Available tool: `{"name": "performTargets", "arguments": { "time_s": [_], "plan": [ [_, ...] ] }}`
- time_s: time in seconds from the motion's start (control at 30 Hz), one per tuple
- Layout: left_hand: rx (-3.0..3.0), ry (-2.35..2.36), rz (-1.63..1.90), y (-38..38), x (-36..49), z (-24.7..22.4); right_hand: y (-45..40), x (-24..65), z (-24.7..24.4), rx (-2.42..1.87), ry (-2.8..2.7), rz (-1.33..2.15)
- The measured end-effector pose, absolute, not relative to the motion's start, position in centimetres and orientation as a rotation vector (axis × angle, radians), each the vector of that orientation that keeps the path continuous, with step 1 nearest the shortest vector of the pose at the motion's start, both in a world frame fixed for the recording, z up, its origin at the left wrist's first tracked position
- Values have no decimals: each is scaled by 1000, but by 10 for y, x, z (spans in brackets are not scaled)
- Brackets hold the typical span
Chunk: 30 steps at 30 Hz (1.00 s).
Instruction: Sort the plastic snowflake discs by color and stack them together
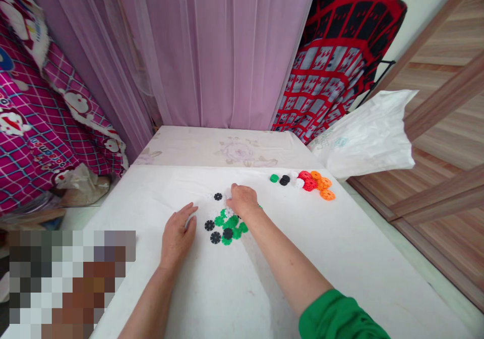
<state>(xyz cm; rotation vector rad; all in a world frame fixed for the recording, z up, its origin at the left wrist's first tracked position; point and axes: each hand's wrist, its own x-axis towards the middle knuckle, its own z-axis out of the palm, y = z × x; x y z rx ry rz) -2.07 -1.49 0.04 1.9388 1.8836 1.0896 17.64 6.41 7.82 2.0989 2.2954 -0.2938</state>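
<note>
Green, black and white discs (230,222): loose cluster, between the hands. Left hand (177,234): grip released, left of cluster. Right hand (243,200): over its far side; grip state indiscernible.

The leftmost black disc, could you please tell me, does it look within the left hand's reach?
Probably yes: only white cloth shows between the left hand and that black disc.
</note>
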Motion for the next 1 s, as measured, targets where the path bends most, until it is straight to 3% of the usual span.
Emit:
{"name": "performTargets", "arguments": {
  "time_s": [0.4, 1.0],
  "plan": [
    [1955, 1887, 1091, -14, -20, 0, 12, 280, 83, 2332, 2553, -718],
    [2009, 1870, 1076, -12, -23, -2, -27, 282, 74, 2159, 2452, -510]
  ]
}}
